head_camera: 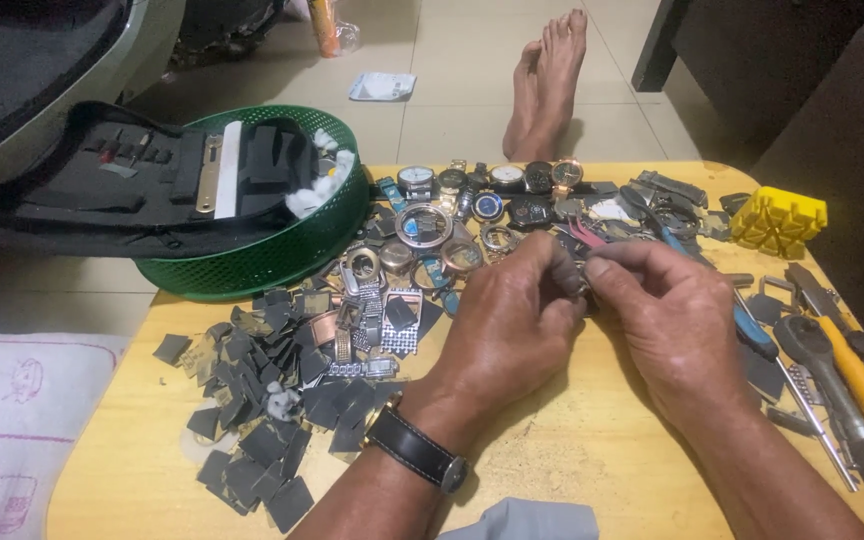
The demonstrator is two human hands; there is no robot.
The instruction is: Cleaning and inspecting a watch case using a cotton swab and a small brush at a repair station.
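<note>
My left hand (512, 325) and my right hand (667, 320) meet at the fingertips over the middle of a yellow wooden table (572, 440). Together they pinch a small metal watch part (584, 285), mostly hidden by the fingers. A black-strapped wristwatch (417, 450) is on my left wrist. Beyond the hands lies a heap of watch faces and cases (452, 215). Left of the hands are metal bracelet pieces (367, 320) and many small dark square pads (262, 420).
A green mesh basket (282, 260) at the table's back left carries an open black tool case (132, 180). Pliers and yellow-handled tools (842, 380) lie along the right edge, with a yellow plastic holder block (777, 220) behind them. My bare feet (547, 85) rest on the tiled floor.
</note>
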